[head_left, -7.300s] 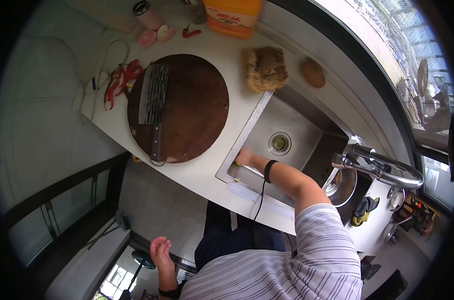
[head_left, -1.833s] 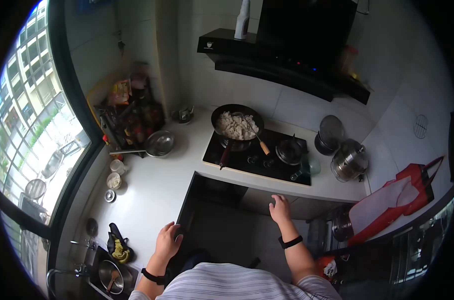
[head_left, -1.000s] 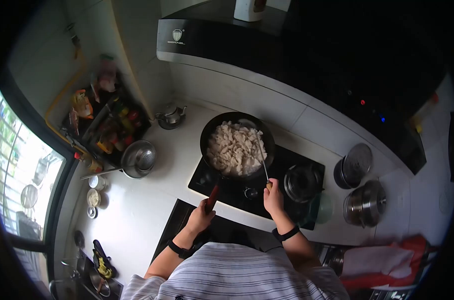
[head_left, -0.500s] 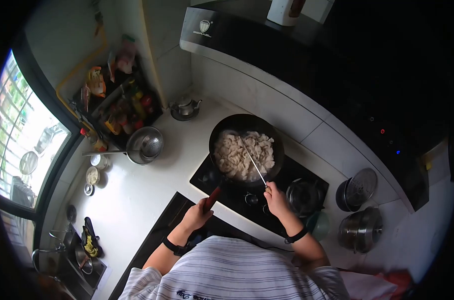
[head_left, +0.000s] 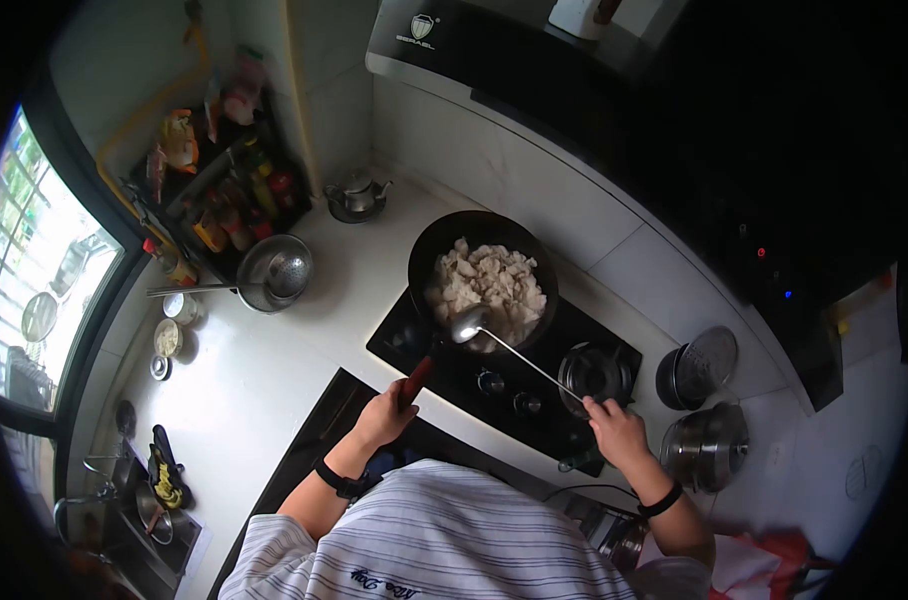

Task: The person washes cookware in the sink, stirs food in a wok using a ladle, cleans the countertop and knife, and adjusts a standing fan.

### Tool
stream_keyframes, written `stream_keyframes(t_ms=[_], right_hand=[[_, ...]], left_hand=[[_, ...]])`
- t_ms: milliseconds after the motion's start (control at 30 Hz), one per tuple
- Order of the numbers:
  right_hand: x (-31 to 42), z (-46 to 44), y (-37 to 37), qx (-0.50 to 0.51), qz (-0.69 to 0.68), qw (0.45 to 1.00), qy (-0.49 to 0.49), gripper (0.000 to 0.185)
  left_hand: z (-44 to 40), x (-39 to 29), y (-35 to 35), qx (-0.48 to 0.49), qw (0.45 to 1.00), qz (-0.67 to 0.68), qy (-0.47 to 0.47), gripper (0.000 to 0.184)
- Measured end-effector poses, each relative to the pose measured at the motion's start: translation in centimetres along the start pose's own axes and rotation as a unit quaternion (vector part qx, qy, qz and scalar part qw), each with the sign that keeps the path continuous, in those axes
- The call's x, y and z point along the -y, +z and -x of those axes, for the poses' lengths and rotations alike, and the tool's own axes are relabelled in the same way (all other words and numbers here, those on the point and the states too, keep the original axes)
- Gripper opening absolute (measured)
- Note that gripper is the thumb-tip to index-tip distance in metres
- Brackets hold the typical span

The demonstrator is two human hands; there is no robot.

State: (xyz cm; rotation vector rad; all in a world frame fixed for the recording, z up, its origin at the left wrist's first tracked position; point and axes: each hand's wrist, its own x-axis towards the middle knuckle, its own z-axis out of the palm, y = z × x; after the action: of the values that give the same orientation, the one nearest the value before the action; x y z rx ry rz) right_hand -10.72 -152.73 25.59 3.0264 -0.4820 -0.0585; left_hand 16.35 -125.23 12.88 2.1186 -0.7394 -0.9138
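A dark wok (head_left: pixel 426 236) stands on the black gas stove (head_left: pixel 564 425), with pale chunks of what looks like meat (head_left: pixel 494 283) heaped inside. My left hand (head_left: pixel 381 415) is wrapped round the wok's reddish-brown handle (head_left: pixel 415 382). In my right hand (head_left: pixel 615 430) is the end of a long-handled metal ladle (head_left: pixel 471 324). The ladle's round bowl rests at the near side of the wok, against the chunks. Fingers of both hands are closed on these handles.
Right of the wok is a second burner (head_left: pixel 596 374). Pots (head_left: pixel 707 448) and a perforated strainer (head_left: pixel 709 362) stand farther right. A metal colander (head_left: pixel 275 272), small bowls (head_left: pixel 170 338) and a teapot (head_left: pixel 358 191) occupy the left counter. The range hood (head_left: pixel 534 125) overhangs the back.
My right hand has moved right and toward me, drawing the ladle to the wok's near edge, where its bowl now shows. My left hand keeps its hold on the handle. The view has shifted slightly.
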Motion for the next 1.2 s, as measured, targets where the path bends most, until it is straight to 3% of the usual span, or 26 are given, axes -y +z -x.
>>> stream_keyframes(t_ms=[300, 433, 767, 833, 1033, 1167, 1200], right_hand=[[0.5, 5.1, -8.0, 0.034, -0.206, 0.968, 0.142, 0.038], [1.4, 5.5, -9.1, 0.089, -0.233, 0.951, 0.183, 0.036], [2.9, 2.0, 8.2, -0.009, -0.100, 0.978, 0.185, 0.040], [3.5, 0.7, 10.4, -0.039, -0.129, 0.972, 0.193, 0.040], [4.2, -3.3, 14.0, -0.112, -0.134, 0.967, 0.188, 0.038], [4.4, -3.2, 11.4, -0.109, -0.165, 0.953, 0.229, 0.034], [4.3, -2.6, 10.3, -0.142, -0.193, 0.950, 0.202, 0.034]], left_hand=[[0.0, 0.2, 0.3, -0.015, 1.000, -0.022, 0.006, 0.057], [0.1, 0.2, 0.1, -0.013, 0.999, -0.025, 0.028, 0.057], [-0.3, 1.0, 0.5, -0.001, 0.999, -0.027, 0.017, 0.059], [-0.3, 1.3, 0.6, 0.000, 0.999, -0.032, 0.043, 0.062], [-0.4, 1.6, 0.5, 0.001, 0.998, -0.027, 0.056, 0.062], [-0.2, 1.3, 0.3, 0.010, 0.998, -0.030, 0.053, 0.062], [-0.2, 1.4, 0.3, 0.006, 0.998, -0.022, 0.060, 0.061]])
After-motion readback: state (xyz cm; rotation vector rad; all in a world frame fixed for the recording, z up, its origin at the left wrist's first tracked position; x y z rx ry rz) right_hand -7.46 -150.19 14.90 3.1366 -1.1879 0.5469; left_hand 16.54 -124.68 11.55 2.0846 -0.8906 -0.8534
